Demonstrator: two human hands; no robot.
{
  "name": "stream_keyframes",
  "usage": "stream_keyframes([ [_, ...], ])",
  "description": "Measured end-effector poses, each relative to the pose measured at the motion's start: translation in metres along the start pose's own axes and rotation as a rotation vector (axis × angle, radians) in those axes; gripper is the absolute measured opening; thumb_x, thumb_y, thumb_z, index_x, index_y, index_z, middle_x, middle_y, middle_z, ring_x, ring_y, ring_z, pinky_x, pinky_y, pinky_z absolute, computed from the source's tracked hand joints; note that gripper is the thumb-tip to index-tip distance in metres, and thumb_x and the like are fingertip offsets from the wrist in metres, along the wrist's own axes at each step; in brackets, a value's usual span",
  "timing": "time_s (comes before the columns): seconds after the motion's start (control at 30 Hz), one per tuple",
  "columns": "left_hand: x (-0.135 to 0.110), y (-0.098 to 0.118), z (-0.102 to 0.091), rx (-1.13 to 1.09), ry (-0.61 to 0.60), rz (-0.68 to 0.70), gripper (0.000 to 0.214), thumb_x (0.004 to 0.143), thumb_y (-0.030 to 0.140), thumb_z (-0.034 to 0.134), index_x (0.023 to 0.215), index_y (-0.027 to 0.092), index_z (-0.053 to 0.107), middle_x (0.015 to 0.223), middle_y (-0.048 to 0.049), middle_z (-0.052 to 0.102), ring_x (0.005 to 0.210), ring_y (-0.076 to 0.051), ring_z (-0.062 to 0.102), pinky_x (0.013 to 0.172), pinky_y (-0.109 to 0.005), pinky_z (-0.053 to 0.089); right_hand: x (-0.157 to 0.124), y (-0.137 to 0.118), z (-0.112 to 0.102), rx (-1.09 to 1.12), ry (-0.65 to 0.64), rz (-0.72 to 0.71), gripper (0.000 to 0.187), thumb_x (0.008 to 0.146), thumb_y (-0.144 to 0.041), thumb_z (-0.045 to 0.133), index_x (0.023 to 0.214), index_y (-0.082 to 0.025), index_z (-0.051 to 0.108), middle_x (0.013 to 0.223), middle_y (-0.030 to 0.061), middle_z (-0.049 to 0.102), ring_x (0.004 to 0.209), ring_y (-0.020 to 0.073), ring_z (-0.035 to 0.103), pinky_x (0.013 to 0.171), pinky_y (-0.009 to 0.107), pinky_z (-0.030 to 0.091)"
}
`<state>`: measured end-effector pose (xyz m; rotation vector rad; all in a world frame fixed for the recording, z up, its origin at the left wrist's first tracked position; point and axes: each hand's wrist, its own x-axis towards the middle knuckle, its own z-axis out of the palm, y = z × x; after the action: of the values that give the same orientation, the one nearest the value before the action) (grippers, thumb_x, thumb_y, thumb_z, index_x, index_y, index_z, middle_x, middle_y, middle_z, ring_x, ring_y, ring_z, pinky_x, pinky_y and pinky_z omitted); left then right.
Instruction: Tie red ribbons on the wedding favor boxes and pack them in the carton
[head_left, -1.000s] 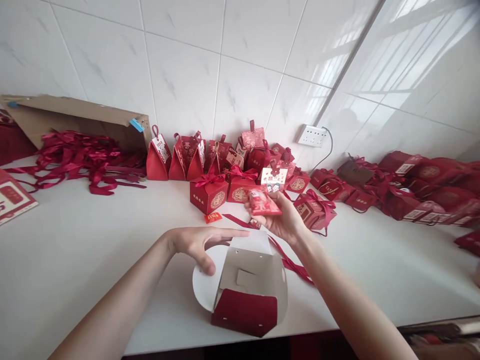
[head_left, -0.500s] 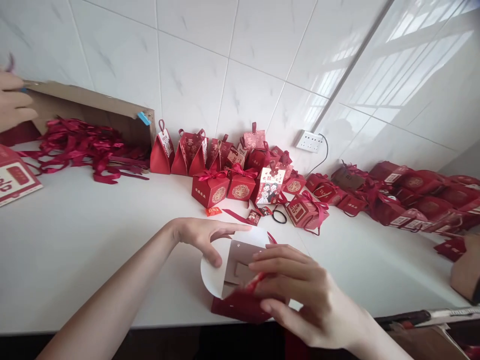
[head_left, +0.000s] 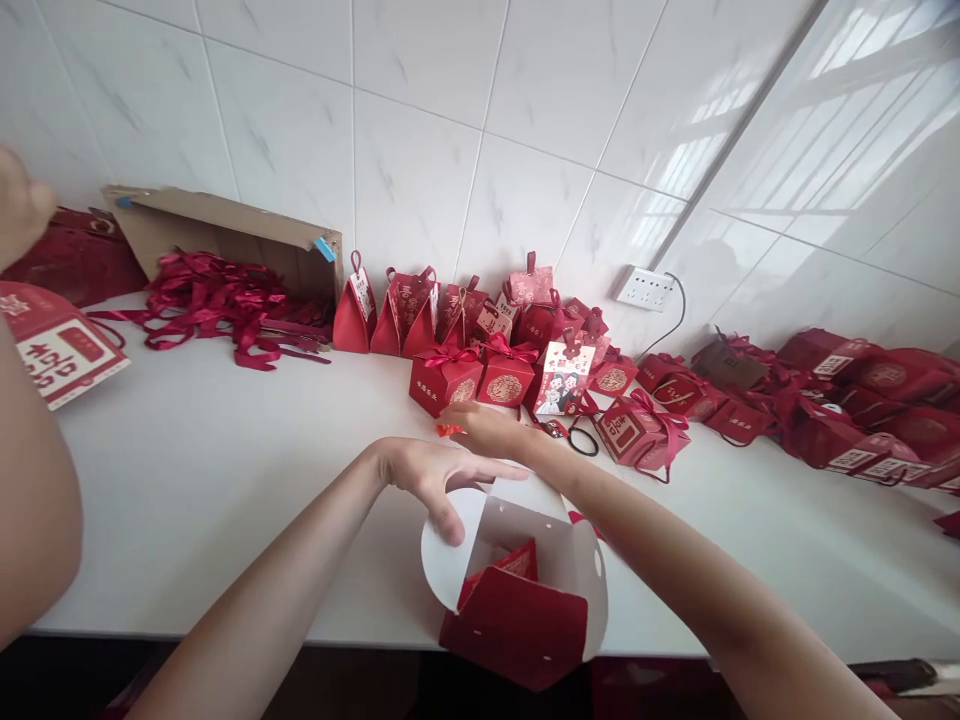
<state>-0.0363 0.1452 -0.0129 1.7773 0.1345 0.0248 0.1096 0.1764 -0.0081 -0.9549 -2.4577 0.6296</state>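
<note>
An open red gift box [head_left: 517, 625] stands near the table's front edge, its white-lined flaps up. Inside lies a red printed packet [head_left: 521, 562]. My left hand [head_left: 435, 475] grips the box by its far left flaps, thumb on the inner white side and fingers behind. My right arm crosses over the box's far side. My right hand [head_left: 480, 428] is closed over a small orange-red packet [head_left: 448, 431] on the table, in front of the ribbon-tied boxes; its fingertips are partly hidden. Beside it are a small dark-red packet [head_left: 553, 429] and a black ring [head_left: 583, 437].
Ribbon-tied red boxes [head_left: 506, 385] and triangular red boxes [head_left: 354, 325] line the wall. A cardboard box [head_left: 225, 215] with red ribbons [head_left: 217, 295] is at left. Another person's arm [head_left: 34, 480] and a red box [head_left: 64, 350] are at far left. More red boxes [head_left: 847, 400] pile at right.
My right hand has left the gift box and reached forward to the orange-red packet. A red packet now shows inside the box. My left hand keeps its hold. The view has shifted left.
</note>
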Motion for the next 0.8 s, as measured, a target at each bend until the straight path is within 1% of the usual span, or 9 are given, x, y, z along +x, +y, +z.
stream_keyframes([
  [0.13,-0.002,-0.002,0.0,-0.004,-0.015,-0.003,0.114,0.053,0.034,0.084,0.147,0.02,0.022,0.15,-0.0086,0.031,0.14,-0.031,0.024,0.114,-0.038,0.021,0.004,0.003,0.008,-0.067,-0.073,0.014,0.025,0.058,0.002,0.067,0.067,-0.022,0.069,0.074,0.0008,0.069,0.073,0.019,0.065,0.068,0.028,0.051],
  [0.2,-0.003,0.002,0.001,-0.003,-0.022,-0.003,0.113,0.053,0.034,0.084,0.147,0.019,0.021,0.151,-0.009,0.029,0.139,-0.031,0.026,0.113,-0.037,0.023,-0.003,0.001,-0.003,-0.077,-0.061,0.046,0.022,0.06,0.0,0.066,0.069,-0.02,0.069,0.073,0.0007,0.069,0.071,0.0174,0.064,0.07,0.028,0.051],
  [0.27,-0.004,0.008,0.003,-0.002,-0.026,-0.005,0.111,0.055,0.034,0.083,0.147,0.019,0.022,0.152,-0.0091,0.028,0.139,-0.032,0.026,0.112,-0.036,0.025,-0.019,-0.008,-0.022,-0.076,0.002,0.082,0.022,0.07,-0.005,0.061,0.085,-0.019,0.069,0.085,0.0021,0.07,0.078,0.0161,0.064,0.076,0.028,0.052],
  [0.33,-0.005,0.012,0.003,0.021,-0.008,-0.023,0.107,0.058,0.033,0.081,0.147,0.02,0.022,0.154,-0.0075,0.025,0.14,-0.031,0.023,0.113,-0.037,0.023,-0.044,-0.026,-0.041,-0.048,0.142,0.085,0.028,0.08,-0.011,0.053,0.105,-0.019,0.064,0.104,0.0037,0.067,0.091,0.0146,0.064,0.083,0.029,0.051],
  [0.37,-0.006,0.013,0.003,0.038,0.003,-0.034,0.106,0.059,0.032,0.08,0.147,0.021,0.022,0.154,-0.0061,0.023,0.14,-0.031,0.021,0.113,-0.038,0.022,-0.059,-0.038,-0.049,0.028,0.298,0.037,0.028,0.084,-0.015,0.051,0.109,-0.02,0.061,0.107,0.0037,0.066,0.094,0.0147,0.064,0.082,0.028,0.053],
  [0.47,-0.005,0.015,0.004,0.062,0.021,-0.048,0.101,0.061,0.03,0.079,0.146,0.024,0.024,0.153,-0.003,0.026,0.141,-0.031,0.021,0.113,-0.039,0.021,-0.105,-0.075,-0.056,0.159,0.647,-0.142,0.023,0.088,-0.015,0.05,0.105,-0.025,0.062,0.098,0.001,0.067,0.091,0.0156,0.066,0.076,0.03,0.056],
  [0.57,-0.002,0.017,0.005,0.028,-0.011,-0.013,0.098,0.062,0.03,0.079,0.145,0.023,0.028,0.15,-0.0036,0.033,0.14,-0.032,0.021,0.113,-0.037,0.023,-0.135,-0.096,-0.048,0.074,0.414,-0.269,0.028,0.086,-0.01,0.053,0.108,-0.026,0.063,0.102,0.0033,0.069,0.097,0.0198,0.066,0.079,0.035,0.057],
  [0.63,-0.002,0.017,0.006,0.013,-0.019,0.0,0.098,0.062,0.031,0.079,0.145,0.022,0.028,0.151,-0.0043,0.031,0.14,-0.032,0.021,0.113,-0.037,0.023,-0.146,-0.097,-0.045,0.035,0.295,-0.267,0.03,0.086,-0.01,0.053,0.11,-0.025,0.063,0.109,0.0053,0.068,0.102,0.022,0.064,0.082,0.037,0.056],
  [0.8,-0.006,0.013,0.005,0.049,0.008,-0.067,0.103,0.061,0.033,0.079,0.146,0.023,0.023,0.154,-0.0053,0.024,0.14,-0.031,0.02,0.113,-0.038,0.022,-0.144,-0.052,-0.063,-0.015,0.68,-0.09,0.021,0.089,-0.017,0.049,0.092,-0.026,0.068,0.085,0.0025,0.07,0.08,0.0193,0.066,0.071,0.035,0.054],
])
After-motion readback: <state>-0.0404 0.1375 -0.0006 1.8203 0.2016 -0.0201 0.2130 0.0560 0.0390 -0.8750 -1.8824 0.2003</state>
